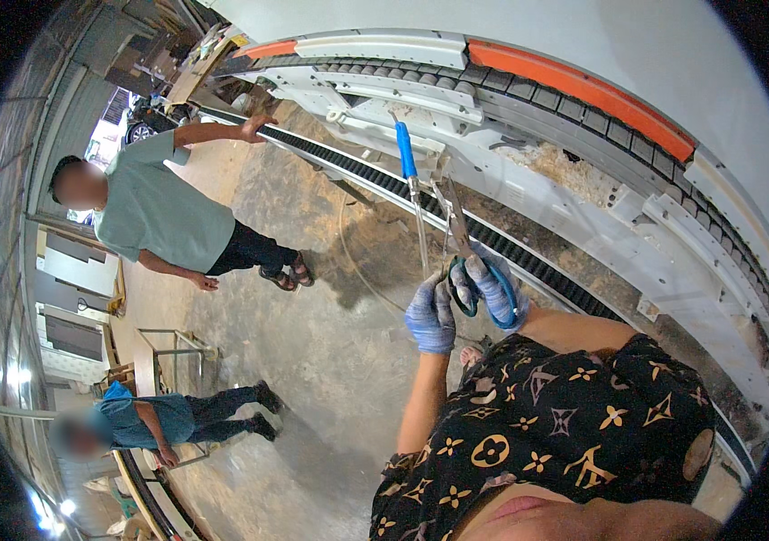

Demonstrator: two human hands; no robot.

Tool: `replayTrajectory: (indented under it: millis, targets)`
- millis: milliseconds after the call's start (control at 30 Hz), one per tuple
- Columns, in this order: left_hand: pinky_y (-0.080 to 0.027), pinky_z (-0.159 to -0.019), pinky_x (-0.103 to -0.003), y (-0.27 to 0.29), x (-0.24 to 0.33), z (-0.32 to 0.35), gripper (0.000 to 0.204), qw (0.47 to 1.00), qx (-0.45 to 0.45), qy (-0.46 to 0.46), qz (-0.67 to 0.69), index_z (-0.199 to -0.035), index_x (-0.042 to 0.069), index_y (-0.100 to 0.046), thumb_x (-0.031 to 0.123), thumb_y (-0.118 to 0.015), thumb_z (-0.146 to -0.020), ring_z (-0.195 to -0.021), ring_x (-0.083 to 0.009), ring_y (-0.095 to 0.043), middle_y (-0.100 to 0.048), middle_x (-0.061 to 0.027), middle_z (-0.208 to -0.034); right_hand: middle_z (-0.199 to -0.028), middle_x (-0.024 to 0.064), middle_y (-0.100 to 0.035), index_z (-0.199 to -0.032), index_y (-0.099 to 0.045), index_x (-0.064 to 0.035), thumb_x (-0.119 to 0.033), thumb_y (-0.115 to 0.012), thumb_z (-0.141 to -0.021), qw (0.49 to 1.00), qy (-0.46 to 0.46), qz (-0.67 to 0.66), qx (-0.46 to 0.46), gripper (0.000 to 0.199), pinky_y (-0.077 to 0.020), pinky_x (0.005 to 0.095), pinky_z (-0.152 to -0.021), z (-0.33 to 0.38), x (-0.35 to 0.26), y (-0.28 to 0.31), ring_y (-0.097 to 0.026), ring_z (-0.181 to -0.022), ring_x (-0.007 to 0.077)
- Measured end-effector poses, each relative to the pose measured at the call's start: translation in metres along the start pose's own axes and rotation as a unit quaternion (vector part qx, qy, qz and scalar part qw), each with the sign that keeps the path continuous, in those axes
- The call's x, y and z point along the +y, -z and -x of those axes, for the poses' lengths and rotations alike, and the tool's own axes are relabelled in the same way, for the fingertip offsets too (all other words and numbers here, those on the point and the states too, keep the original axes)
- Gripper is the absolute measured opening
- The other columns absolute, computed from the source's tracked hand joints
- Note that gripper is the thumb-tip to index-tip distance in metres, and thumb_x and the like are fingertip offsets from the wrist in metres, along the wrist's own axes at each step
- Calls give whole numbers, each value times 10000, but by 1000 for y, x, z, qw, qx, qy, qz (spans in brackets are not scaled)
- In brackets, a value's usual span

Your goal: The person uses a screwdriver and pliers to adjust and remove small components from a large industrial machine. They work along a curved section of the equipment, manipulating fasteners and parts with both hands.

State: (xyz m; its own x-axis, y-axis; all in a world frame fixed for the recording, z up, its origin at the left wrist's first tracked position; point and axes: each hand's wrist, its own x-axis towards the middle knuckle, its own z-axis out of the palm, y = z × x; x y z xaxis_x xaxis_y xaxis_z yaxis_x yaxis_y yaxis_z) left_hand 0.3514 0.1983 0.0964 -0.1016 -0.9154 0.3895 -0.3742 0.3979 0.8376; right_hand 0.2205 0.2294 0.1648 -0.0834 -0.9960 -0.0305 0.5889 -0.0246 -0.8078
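My left hand point(431, 317), in a grey-blue glove, has its fingers closed where the lower end of a clear hose point(421, 239) meets them. The hose runs up to a slim blue-handled tool point(406, 151) with a thin metal tip, pointing away from me. Close beside it, my right hand point(498, 296), gloved alike, is closed around the dark and blue handle loops of a pair of scissors point(458, 225). The metal blades point up and away, near the hose. Whether the blades touch the hose I cannot tell.
A long white machine point(583, 194) with a roller track and orange guard point(583, 95) curves along the right. A narrow black conveyor point(366, 176) runs before it. One person point(172, 203) rests a hand on its far end; another person point(145, 419) stands lower left.
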Motion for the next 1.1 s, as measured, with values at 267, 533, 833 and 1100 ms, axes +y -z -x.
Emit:
replayTrajectory:
  millis: [267, 533, 833, 1100]
  targets:
    - [-286, -438, -184, 13, 47, -5, 279, 922, -139, 192, 306, -1081, 13, -553, 232, -483, -922, -496, -31, -353, -395, 55, -586, -757, 18, -534, -1236, -483, -52, -366, -632, -810, 998, 36, 36, 28, 550, -426, 209, -548, -29, 16, 40, -487, -602, 70]
    - [-296, -379, -200, 40, 64, -6, 190, 438, -290, 438, 730, -1067, 160, -534, 263, -465, -923, -401, -47, -331, -393, 73, -561, -722, 44, -528, -1197, -548, -159, -168, -672, -708, 795, 247, 554, 32, 505, -444, 287, -564, -43, -8, 58, -522, -618, 163]
    - [-327, -393, -181, 62, 55, -23, 199, 285, -374, 425, 773, -1074, 130, -521, 248, -437, -937, -421, -31, -359, -370, 89, -552, -757, 108, -564, -1086, -581, -98, -435, -697, -660, 863, 172, 469, -74, 555, -447, 387, -588, -48, -34, 67, -577, -675, 225]
    - [-309, -434, -230, 49, 23, -37, 258, 989, -138, -34, -49, -949, 34, -590, 245, -444, -924, -469, -67, -396, -428, 9, -542, -616, -41, -489, -1107, -524, -103, -586, -492, -819, 924, -270, -222, -154, 563, -329, 223, -392, -11, -63, 27, -389, -413, 48]
